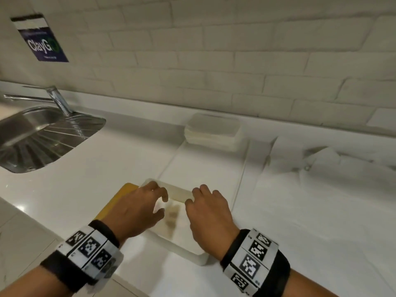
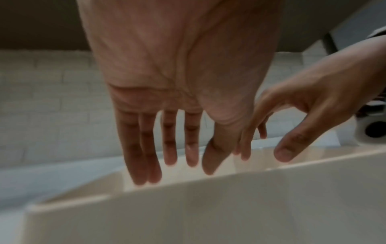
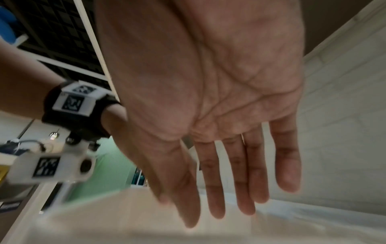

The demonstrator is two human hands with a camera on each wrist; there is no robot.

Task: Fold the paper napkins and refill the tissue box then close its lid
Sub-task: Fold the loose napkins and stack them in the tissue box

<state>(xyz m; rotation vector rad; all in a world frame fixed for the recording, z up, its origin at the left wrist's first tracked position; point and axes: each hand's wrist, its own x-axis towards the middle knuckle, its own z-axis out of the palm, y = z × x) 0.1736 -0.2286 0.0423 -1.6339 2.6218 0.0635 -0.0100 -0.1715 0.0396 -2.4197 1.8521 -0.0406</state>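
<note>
A white rectangular tissue box (image 1: 194, 252) stands open at the front of the counter. Both hands hover over its far half. My left hand (image 1: 159, 203) is above the left side and my right hand (image 1: 194, 197) above the right side; both have relaxed fingers and hold nothing. The left wrist view shows straight fingers (image 2: 154, 171) just above the box wall (image 2: 188, 214). In the right wrist view the palm is spread, its fingers (image 3: 217, 198) over the box (image 3: 117, 222). A stack of folded napkins (image 1: 212, 131) sits at the back. A flat unfolded napkin (image 1: 203, 168) lies between stack and box.
A yellow flat piece (image 1: 120, 199) lies against the box's left side, partly under my left hand. Loose crumpled napkins (image 1: 321, 163) spread over the counter on the right. A steel sink (image 1: 38, 133) with a tap (image 1: 57, 99) is at the far left. A tiled wall runs behind.
</note>
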